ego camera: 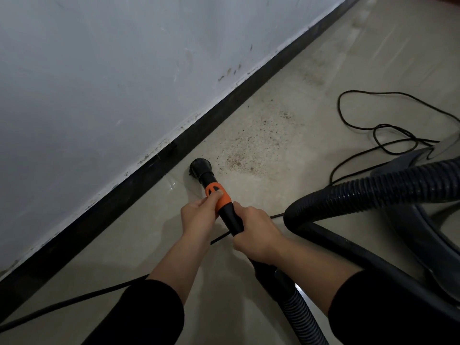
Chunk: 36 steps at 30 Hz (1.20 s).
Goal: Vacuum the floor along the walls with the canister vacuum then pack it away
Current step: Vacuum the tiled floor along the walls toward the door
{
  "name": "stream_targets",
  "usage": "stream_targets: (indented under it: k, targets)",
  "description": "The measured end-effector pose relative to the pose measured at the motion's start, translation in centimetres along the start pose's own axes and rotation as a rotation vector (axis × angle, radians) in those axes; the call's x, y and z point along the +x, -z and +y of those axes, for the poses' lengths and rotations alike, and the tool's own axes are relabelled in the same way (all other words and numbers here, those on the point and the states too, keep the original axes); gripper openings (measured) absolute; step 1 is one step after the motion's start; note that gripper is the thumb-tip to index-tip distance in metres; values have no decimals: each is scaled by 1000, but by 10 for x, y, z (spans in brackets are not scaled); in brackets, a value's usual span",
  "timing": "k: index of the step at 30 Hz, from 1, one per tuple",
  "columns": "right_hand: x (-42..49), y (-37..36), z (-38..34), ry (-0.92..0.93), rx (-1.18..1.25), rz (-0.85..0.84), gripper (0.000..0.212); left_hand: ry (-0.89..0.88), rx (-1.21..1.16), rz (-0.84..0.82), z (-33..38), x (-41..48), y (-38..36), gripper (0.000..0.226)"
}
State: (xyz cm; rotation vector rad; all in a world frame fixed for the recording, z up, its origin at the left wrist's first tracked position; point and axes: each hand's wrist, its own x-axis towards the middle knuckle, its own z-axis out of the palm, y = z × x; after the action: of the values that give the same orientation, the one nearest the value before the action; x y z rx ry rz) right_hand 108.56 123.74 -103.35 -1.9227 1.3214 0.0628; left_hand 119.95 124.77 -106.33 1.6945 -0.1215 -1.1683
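the round black brush nozzle (200, 168) of the black vacuum wand with the orange collar (216, 195) rests on the glossy beige tile floor (323, 70), just beside the black skirting board (139, 180). the left hand (199, 215) curls its fingers round the collar and the right hand (256, 232) clamps the tube behind it. speckled brown grit (249, 148) lies at one o'clock from the nozzle, so it is best to keep the brush flat and sweep slowly that way, hugging the skirting and minding the ribbed dark hose (373, 192) at three o'clock.
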Motion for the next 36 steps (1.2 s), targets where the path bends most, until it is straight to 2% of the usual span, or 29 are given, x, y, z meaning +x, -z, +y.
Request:
stream_targets:
  k: [23,36]
  targets:
    - [-28,16,29,-100,64,53,33,10,56,-111,-14,-20,-35,17]
    - [-48,17,36,-145,96,64,31,18,112,-163,-21,-35,-43,24]
